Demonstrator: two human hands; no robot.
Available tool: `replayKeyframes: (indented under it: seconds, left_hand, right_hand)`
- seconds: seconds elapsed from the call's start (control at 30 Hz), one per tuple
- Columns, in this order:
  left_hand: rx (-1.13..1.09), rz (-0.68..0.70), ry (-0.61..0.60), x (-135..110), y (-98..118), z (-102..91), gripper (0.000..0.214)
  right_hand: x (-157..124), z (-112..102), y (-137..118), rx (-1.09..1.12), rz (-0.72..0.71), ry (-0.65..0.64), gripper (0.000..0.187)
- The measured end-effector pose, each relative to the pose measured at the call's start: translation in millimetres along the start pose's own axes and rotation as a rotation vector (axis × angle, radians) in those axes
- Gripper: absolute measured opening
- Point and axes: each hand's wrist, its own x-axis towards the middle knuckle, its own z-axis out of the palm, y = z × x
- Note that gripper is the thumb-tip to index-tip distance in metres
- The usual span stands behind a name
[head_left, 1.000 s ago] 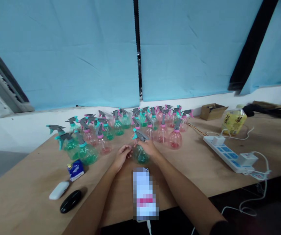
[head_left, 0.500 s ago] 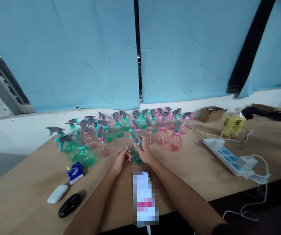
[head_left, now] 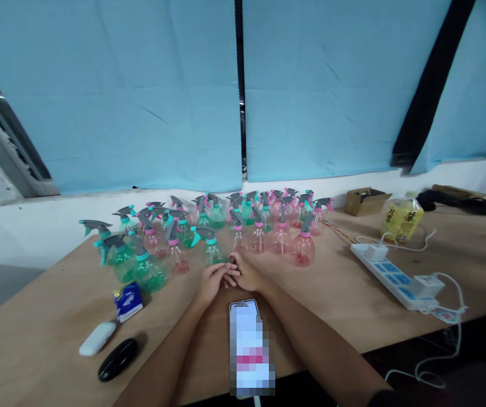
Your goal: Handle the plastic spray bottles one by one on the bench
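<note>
My left hand (head_left: 216, 280) and my right hand (head_left: 246, 275) meet above the table, their fingers overlapping. The left fingers stretch toward the right hand, loosely apart. The right hand's fingers are bent and partly covered, with no object visible in them. Just behind the hands stands a green spray bottle (head_left: 212, 252), its turquoise trigger pointing left; its base is partly hidden. Pink spray bottles (head_left: 303, 250) are lined up to the right. More green spray bottles (head_left: 151, 272) stand to the left. Nearer to me lies a phone (head_left: 249, 345) with a blurred screen, between my forearms.
At the left lie a blue packet (head_left: 128, 302), a white case (head_left: 98, 339) and a black case (head_left: 118, 360). To the right are a power strip (head_left: 389, 278) with plugs and cables, a yellow-labelled drink bottle (head_left: 402, 219) and a cardboard box (head_left: 365, 202). Blue curtains hang behind.
My right hand has let go of the green spray bottle, which now stands farther left with its trigger turned left. My hands have come together in front of it.
</note>
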Motion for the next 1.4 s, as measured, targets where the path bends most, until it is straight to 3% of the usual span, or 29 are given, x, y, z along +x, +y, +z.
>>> replayKeyframes:
  seconds: [0.13, 0.27, 0.6, 0.83, 1.0, 1.27, 1.4]
  left_hand:
    - [0.016, 0.006, 0.082, 3, 0, 0.2, 0.037]
    - [-0.01, 0.01, 0.218, 6, 1, -5.8, 0.037]
    - [-0.081, -0.002, 0.425, 11, -4, -15.9, 0.041]
    - [-0.075, 0.017, 0.497, 15, -5, -19.1, 0.038]
    - [-0.066, 0.052, 0.552, 17, -8, -20.0, 0.032]
    - [0.035, 0.066, 0.481, 14, -7, -16.8, 0.038]
    - [0.104, 0.077, 0.388, 14, -8, -13.0, 0.042]
  right_hand:
    - [0, 7, -7, -0.083, -0.098, -0.037, 0.027]
    - [1, 3, -16, -0.085, -0.027, -0.018, 0.029]
    - [7, -14, -13, -0.122, 0.115, 0.472, 0.029]
    - [10, -18, -4, -0.156, 0.141, 0.584, 0.05]
    - [12, -16, -2, -0.15, 0.126, 0.576, 0.049]
    - [12, -11, -1, -0.124, 0.166, 0.484, 0.053]
    - [11, -8, 1, -0.119, 0.172, 0.527, 0.046]
